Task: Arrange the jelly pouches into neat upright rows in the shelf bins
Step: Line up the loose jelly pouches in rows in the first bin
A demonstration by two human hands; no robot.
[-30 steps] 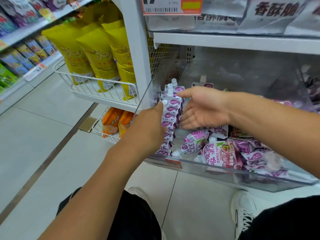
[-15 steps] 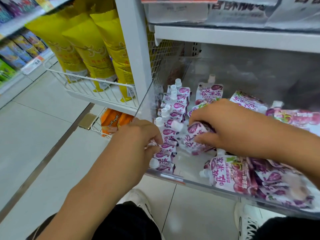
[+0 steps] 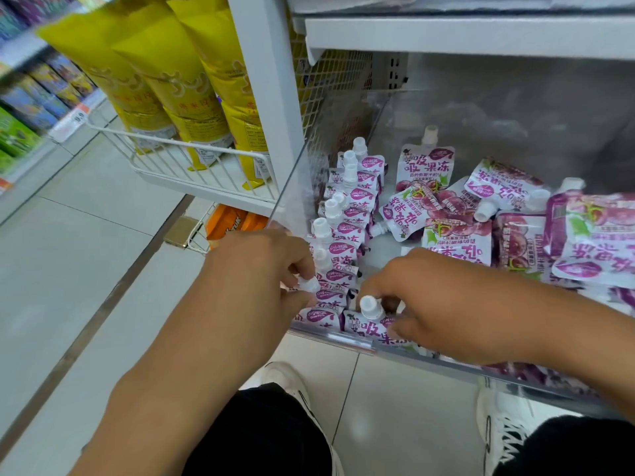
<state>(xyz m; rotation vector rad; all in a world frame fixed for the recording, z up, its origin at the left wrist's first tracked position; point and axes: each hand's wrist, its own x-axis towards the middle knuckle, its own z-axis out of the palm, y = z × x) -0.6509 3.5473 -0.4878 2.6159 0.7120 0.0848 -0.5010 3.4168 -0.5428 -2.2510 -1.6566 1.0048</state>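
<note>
The grape jelly pouch (image 3: 369, 322) now being placed stands at the front of the clear shelf bin (image 3: 446, 364), its white cap up, just behind the bin's front wall. The right hand (image 3: 443, 304) is closed around it, fingers curled over its top edge beside the cap. The left hand (image 3: 261, 280) pinches the cap of the front pouch (image 3: 309, 285) in the finished row, steadying it.

That upright row (image 3: 347, 214) runs along the bin's left wall from front to back, caps in a line, pouches packed face to back (about nine caps can be counted, though the hands hide the nearest ones). So one row looks done, and the pouch in the right hand appears to begin a second row beside it.

Most of the work is left. A loose heap of pouches (image 3: 515, 231) lies flat or tilted across the middle and right of the bin, labels facing every way, some overlapping. One pouch (image 3: 424, 166) at the back stands roughly upright on its own, apart from the row.

In the way: a pouch lying on its side (image 3: 400, 218) rests just beside the row, about where the second row would have to go, so it likely needs lifting out first. The shelf board (image 3: 464, 32) overhead limits room at the back.

Outside the bin, yellow snack bags (image 3: 178, 91) fill a white wire basket (image 3: 192, 159) to the left, and orange packets (image 3: 226, 219) sit below.
</note>
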